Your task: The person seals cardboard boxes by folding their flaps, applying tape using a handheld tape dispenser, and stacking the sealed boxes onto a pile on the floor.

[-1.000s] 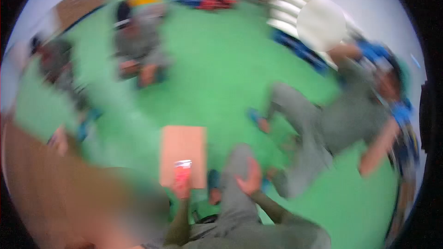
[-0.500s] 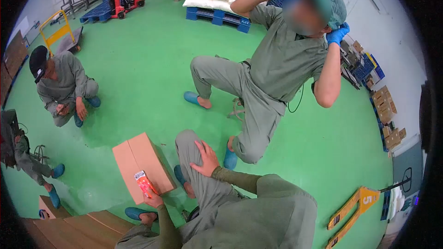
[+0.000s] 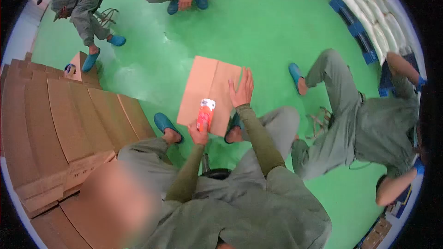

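Note:
My left hand (image 3: 198, 134) is closed around the lower end of a red-orange packet (image 3: 206, 113) with a white top. The packet is over the near part of a closed brown cardboard box (image 3: 196, 85) on the green floor. My right hand (image 3: 242, 88) is raised at the box's right edge, fingers stretched out and holding nothing. The box lies in front of my feet, between my blue clogs (image 3: 165, 125).
Stacked cardboard boxes (image 3: 83, 115) fill the left side, with a tape roll (image 3: 70, 69) on a box behind them. A seated person (image 3: 385, 129) is close on my right; two other people are at the far side. White sacks (image 3: 364, 11) lie on blue pallets.
The view has turned to the right, bringing the box to the middle. My right hand has moved from my knee to the box's right edge. My left hand keeps hold of the packet.

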Demonstrator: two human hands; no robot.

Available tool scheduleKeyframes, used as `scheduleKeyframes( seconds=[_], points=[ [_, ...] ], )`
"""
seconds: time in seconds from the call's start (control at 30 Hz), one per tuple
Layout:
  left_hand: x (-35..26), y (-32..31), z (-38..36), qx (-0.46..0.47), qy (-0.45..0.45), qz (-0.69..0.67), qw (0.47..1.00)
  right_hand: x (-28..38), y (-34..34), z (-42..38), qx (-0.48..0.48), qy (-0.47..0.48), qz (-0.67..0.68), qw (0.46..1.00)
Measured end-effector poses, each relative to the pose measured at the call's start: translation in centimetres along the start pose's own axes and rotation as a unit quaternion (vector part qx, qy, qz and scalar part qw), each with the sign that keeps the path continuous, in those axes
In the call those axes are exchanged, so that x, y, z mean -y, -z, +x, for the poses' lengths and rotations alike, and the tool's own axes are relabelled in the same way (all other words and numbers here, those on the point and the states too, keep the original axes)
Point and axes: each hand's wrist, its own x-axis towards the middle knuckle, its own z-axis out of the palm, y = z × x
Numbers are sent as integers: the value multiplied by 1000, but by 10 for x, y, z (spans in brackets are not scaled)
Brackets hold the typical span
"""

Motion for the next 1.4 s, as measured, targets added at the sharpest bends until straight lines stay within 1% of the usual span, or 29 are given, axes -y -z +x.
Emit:
scheduleKeyframes(
  seconds=[0.07,0.1,0.13,0.2,0.23,0.27,0.3,0.37,0.4,0.47,0.5,0.57,0.6,0.63,0.67,0.7,0.73,0.77,0.83,0.87,0.97,1.07,1.13,1.17,1.2,1.27,1.33,1.37,1.4],
  points=[
    [6,2,-3,-5,4,-21,1000,21,-25,45,-17,61,5,998],
    [3,6,-5,0,7,6,1000,25,-41,59,-23,90,6,996],
    [2,9,-4,6,10,34,999,19,-69,62,37,125,-25,991],
    [1,7,-4,16,-24,35,999,0,-110,59,159,191,-84,965],
    [-1,10,-9,25,-35,36,998,-10,-121,54,194,199,-110,954],
    [-17,8,-7,4,12,12,1000,-15,-129,53,226,208,-133,942],
    [-13,-1,3,-3,34,3,999,-19,-139,59,258,228,-155,926],
    [-11,-3,6,6,81,-11,997,-18,-141,66,266,238,-118,927],
    [-12,-14,15,-3,61,5,998,-21,-141,85,256,247,-107,929],
    [-32,-30,36,-32,17,33,999,-40,-142,107,268,266,-104,920],
    [-40,-34,45,-32,28,38,998,-49,-144,113,275,278,-98,915],
    [-49,-36,54,-34,54,53,997,-49,-135,120,238,284,-93,924],
    [-48,-36,57,-35,42,41,998,-51,-133,122,220,285,-91,929],
    [-45,-36,60,-34,29,29,999,-44,-124,119,246,188,-51,950],
    [-42,-36,60,-34,19,17,999,-36,-108,110,270,89,-12,959],
    [-40,-35,58,-39,8,6,999,-30,-93,98,293,-12,27,956],
    [-38,-33,56,-41,-4,-5,999,-46,-98,73,350,-72,116,927],
    [-37,-33,57,-44,-18,-16,999,-65,-108,49,399,-129,204,885],
    [-34,-32,57,-39,-36,-19,998,-62,-108,30,453,-280,282,798],
    [-32,-31,56,-35,-44,-21,998,-57,-107,24,474,-352,317,742],
    [-26,-24,58,-2,-54,-2,999,-36,-94,27,441,-424,404,680],
    [-26,-20,65,11,-49,-2,999,-92,-135,22,526,-321,384,688],
    [-35,-19,80,30,-35,17,999,-98,-145,43,532,-278,364,712],
    [-41,-18,90,41,-28,27,998,-90,-146,59,535,-256,353,724],
    [-46,-18,97,52,-17,21,998,-83,-146,76,524,-237,319,753],
    [-55,-22,121,72,3,8,997,-96,-161,112,477,-156,372,781],
    [-54,-28,141,123,7,31,992,-115,-168,186,418,-199,251,850],
    [-53,-27,145,151,15,46,987,-121,-169,223,397,-229,248,853],
    [-55,-31,153,167,34,64,983,-130,-172,259,384,-274,253,845]
  ],
)
